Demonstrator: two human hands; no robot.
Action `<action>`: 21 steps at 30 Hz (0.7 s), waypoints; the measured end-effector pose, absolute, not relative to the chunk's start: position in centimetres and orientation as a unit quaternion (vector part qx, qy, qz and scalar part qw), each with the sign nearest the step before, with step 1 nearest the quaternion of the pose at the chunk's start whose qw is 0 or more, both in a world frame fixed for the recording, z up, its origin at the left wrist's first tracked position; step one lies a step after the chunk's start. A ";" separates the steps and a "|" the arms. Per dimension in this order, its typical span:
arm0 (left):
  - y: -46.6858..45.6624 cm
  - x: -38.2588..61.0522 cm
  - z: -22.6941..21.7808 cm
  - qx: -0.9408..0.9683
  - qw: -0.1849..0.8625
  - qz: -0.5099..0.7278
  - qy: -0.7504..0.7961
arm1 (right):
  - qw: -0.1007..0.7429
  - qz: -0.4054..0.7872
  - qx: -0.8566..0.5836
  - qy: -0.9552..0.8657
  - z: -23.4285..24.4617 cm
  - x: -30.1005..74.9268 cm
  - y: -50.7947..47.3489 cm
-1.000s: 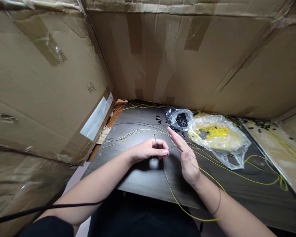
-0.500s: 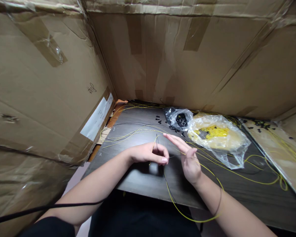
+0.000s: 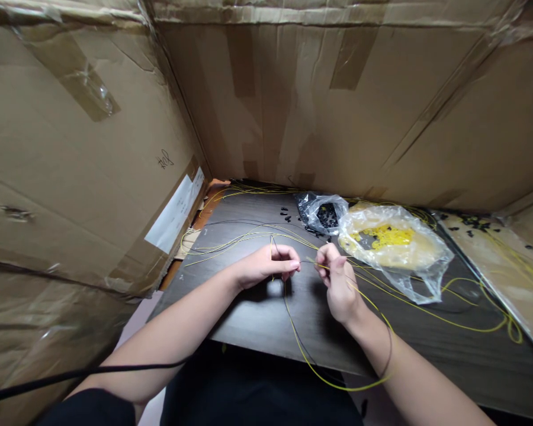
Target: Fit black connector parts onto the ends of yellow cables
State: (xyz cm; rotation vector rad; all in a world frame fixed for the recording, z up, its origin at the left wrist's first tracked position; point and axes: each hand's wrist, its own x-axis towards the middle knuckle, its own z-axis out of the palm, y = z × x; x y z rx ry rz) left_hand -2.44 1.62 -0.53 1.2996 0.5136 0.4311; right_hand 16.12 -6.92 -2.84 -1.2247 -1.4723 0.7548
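My left hand (image 3: 266, 266) is curled closed over the dark table (image 3: 257, 319), pinching thin yellow and black wires (image 3: 299, 349) that loop down off the table's front edge. My right hand (image 3: 337, 281) is closed a little to the right of it, pinching the same strands between thumb and fingers. A short stretch of wire runs taut between the two hands. More yellow wires (image 3: 426, 310) trail away to the right across the table.
A clear bag of yellow bits (image 3: 393, 242) and a smaller bag of black bits (image 3: 322, 214) lie just beyond my right hand. Loose black bits (image 3: 285, 214) dot the table. Cardboard walls (image 3: 93, 148) close in left and behind; a cardboard sheet (image 3: 506, 254) lies right.
My right hand had its fingers stretched out flat; it has now closed on the wires beside my left hand. My left hand has stayed closed and shifted slightly up.
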 end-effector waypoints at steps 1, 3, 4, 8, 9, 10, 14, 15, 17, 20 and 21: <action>1.6 -2.4 -0.5 0.589 0.746 0.200 0.236 | 0.509 0.324 -0.510 -0.613 -2.8 16.2 -6.9; 1.7 -2.4 -0.6 0.582 0.750 0.202 0.239 | 0.515 0.360 -0.497 -0.599 -2.9 16.3 -6.9; 1.7 -2.4 -0.6 0.579 0.753 0.202 0.240 | 0.518 0.382 -0.489 -0.589 -3.0 16.3 -6.9; 1.6 -2.4 -0.5 0.565 0.764 0.206 0.233 | 0.526 0.471 -0.460 -0.538 -3.0 16.0 -6.7; 1.6 -2.4 -0.5 0.562 0.767 0.208 0.232 | 0.531 0.488 -0.452 -0.525 -3.0 16.0 -6.6; 1.7 -2.5 -0.5 0.558 0.769 0.210 0.230 | 0.538 0.501 -0.444 -0.512 -2.9 15.9 -6.6; 1.8 -2.6 -0.6 0.547 0.780 0.209 0.222 | 0.560 0.534 -0.423 -0.472 -2.6 15.8 -6.2; 1.8 -2.6 -0.6 0.548 0.779 0.208 0.221 | 0.562 0.539 -0.421 -0.466 -2.6 15.8 -6.1; 1.8 -2.6 -0.6 0.560 0.769 0.212 0.225 | 0.564 0.543 -0.422 -0.457 -2.7 15.8 -5.9; 1.7 -2.3 -0.5 0.590 0.736 0.231 0.239 | 0.551 0.538 -0.440 -0.462 -3.0 15.8 -5.8; 1.6 -2.2 -0.5 0.599 0.725 0.237 0.243 | 0.543 0.535 -0.447 -0.468 -3.1 15.8 -5.8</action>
